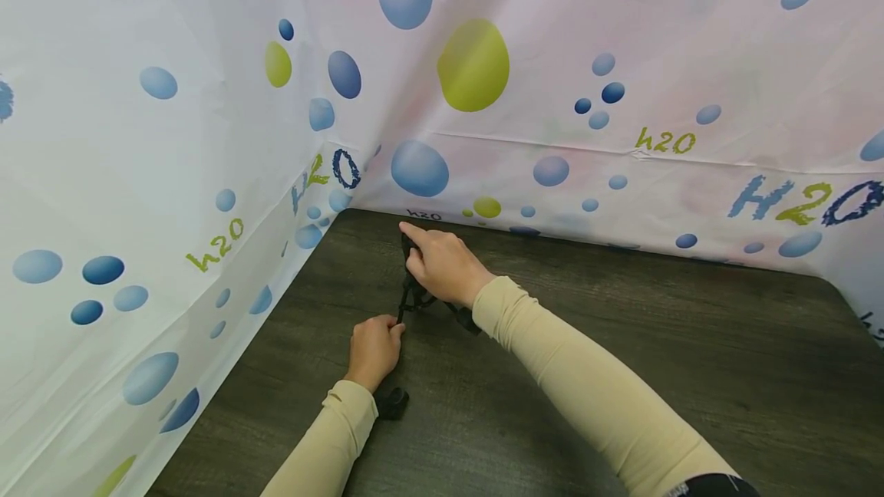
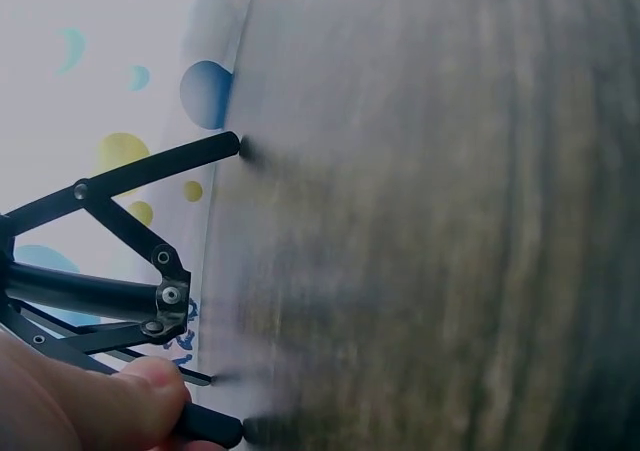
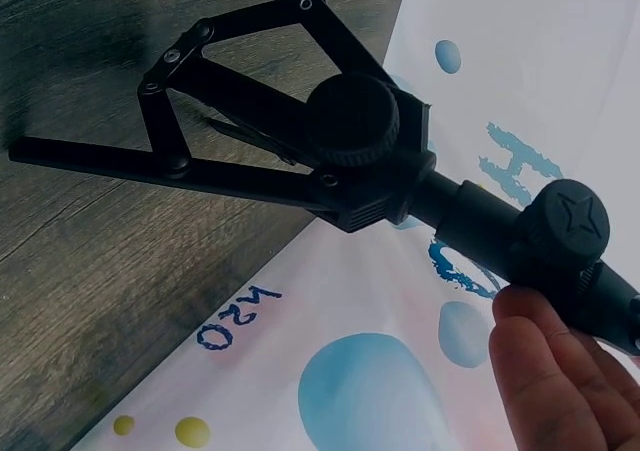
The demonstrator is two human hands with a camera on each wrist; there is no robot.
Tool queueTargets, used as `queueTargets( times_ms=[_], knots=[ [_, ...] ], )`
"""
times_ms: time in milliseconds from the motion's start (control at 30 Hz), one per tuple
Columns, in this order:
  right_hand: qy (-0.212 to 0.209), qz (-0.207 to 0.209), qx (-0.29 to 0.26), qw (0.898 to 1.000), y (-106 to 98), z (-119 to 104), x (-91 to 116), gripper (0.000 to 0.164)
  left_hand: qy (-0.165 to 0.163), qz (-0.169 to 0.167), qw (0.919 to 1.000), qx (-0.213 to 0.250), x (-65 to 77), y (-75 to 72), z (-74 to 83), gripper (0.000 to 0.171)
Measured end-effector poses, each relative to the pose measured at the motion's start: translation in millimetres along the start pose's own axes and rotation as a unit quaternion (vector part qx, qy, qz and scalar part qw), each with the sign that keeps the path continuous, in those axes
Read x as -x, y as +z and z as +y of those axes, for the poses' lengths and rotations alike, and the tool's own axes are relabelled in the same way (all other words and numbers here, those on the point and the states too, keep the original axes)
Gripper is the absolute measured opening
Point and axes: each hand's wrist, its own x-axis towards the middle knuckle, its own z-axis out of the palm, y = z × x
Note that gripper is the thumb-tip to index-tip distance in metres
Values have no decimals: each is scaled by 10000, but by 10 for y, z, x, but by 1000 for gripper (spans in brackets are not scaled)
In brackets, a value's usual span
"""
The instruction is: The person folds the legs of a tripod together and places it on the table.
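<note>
A small black tripod (image 1: 417,296) stands with its legs spread on the dark wood-grain table. My left hand (image 1: 373,347) pinches one of its legs low down; in the left wrist view the thumb (image 2: 155,376) lies against that leg near its foot. Up at the tripod's top, my right hand (image 1: 445,263) holds the upper shaft, the index finger stretched toward the tip. The right wrist view shows the fingers (image 3: 545,371) on the column below a round knob (image 3: 568,221) with a star mark. A larger knob (image 3: 350,119) sits at the leg hub, where hinged braces spread.
The dark table (image 1: 621,374) reaches back to a white sheet (image 1: 552,98) printed with blue and green dots and lettering, which also runs along the left side. Small black devices sit at the left wrist (image 1: 392,403) and right wrist (image 1: 468,320).
</note>
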Motion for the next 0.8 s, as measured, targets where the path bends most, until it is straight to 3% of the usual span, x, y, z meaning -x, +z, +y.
queueTargets(
  times_ms=[800],
  knots=[
    [43, 39, -18, 10000, 17, -26, 1, 48, -56, -47, 10000, 26, -35, 3, 24, 10]
  ],
)
